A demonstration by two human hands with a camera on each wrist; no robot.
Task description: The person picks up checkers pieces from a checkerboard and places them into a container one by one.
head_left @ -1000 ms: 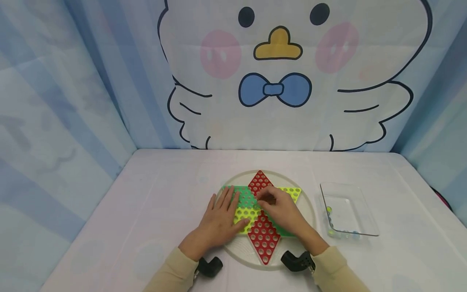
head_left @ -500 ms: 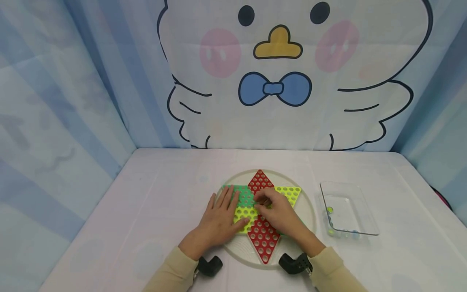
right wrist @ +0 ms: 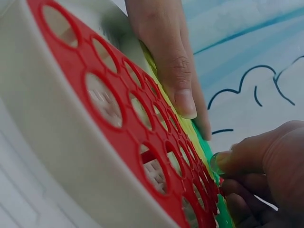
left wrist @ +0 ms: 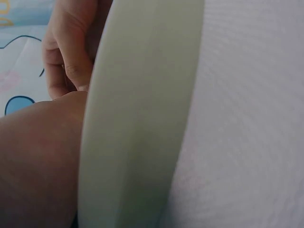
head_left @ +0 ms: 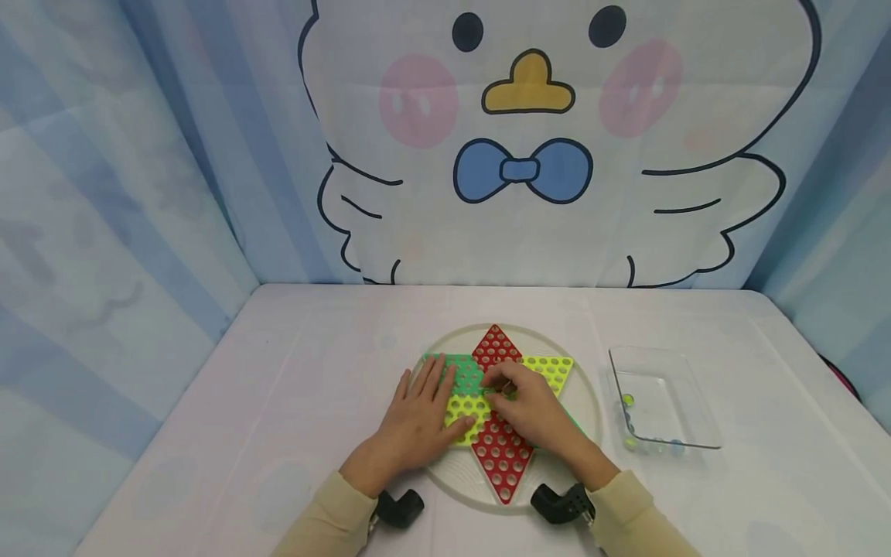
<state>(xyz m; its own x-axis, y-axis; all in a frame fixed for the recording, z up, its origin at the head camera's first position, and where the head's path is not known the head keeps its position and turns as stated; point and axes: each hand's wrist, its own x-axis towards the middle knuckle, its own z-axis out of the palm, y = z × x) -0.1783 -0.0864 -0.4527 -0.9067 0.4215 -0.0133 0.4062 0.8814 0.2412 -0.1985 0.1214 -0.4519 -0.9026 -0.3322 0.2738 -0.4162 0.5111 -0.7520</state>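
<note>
A round Chinese checkers board (head_left: 503,464) with a red, yellow and green holed star lies on the table in the head view. My left hand (head_left: 416,425) rests on its left side, fingers spread over the green and yellow parts. Near the star's middle, my right hand (head_left: 527,406) pinches a small clear greenish marble (right wrist: 217,163) between thumb and fingers, seen close to the holes in the right wrist view. The left wrist view shows mostly the board's pale rim (left wrist: 137,118), with the right hand (left wrist: 71,52) behind it.
To the right of the board stands a clear plastic box (head_left: 657,398) with several marbles along its left and front sides. A white cloth covers the table (head_left: 313,348). Fabric walls (head_left: 529,247) rise at the back and both sides.
My right hand has shifted slightly left over the star's middle since a second ago, and barely moved in the last half second. The left hand has stayed in place.
</note>
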